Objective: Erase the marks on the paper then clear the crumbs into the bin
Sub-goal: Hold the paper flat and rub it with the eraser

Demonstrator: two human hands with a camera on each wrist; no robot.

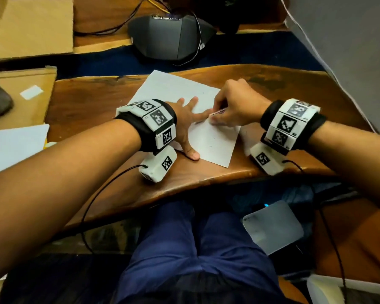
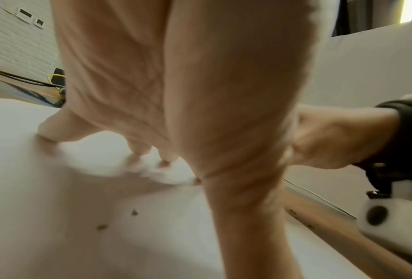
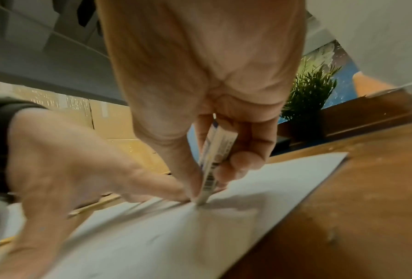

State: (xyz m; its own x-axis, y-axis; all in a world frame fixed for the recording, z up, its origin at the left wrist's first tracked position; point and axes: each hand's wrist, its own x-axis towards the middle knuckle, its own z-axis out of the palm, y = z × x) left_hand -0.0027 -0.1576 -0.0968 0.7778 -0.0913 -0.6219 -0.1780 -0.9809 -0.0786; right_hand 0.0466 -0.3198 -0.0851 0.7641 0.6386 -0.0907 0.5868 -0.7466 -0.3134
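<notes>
A white sheet of paper (image 1: 211,139) lies on the wooden desk (image 1: 92,115). My left hand (image 1: 188,119) rests flat on it with fingers spread, pressing the sheet (image 2: 57,188) down. My right hand (image 1: 233,106) pinches a white eraser in a printed sleeve (image 1: 217,111) between thumb and fingers. The eraser (image 3: 213,162) stands nearly upright with its tip on the paper (image 3: 248,217), right beside my left index finger (image 3: 157,186). A few dark crumbs (image 2: 134,212) lie on the sheet near my left thumb (image 2: 248,226). No bin is visible.
A grey conference phone (image 1: 171,36) with cables sits at the back. Cardboard (image 1: 31,27) lies at the far left, another white sheet (image 1: 13,145) at the near left. A small green plant (image 3: 310,94) stands beyond the paper. A grey wall (image 1: 349,51) borders the right.
</notes>
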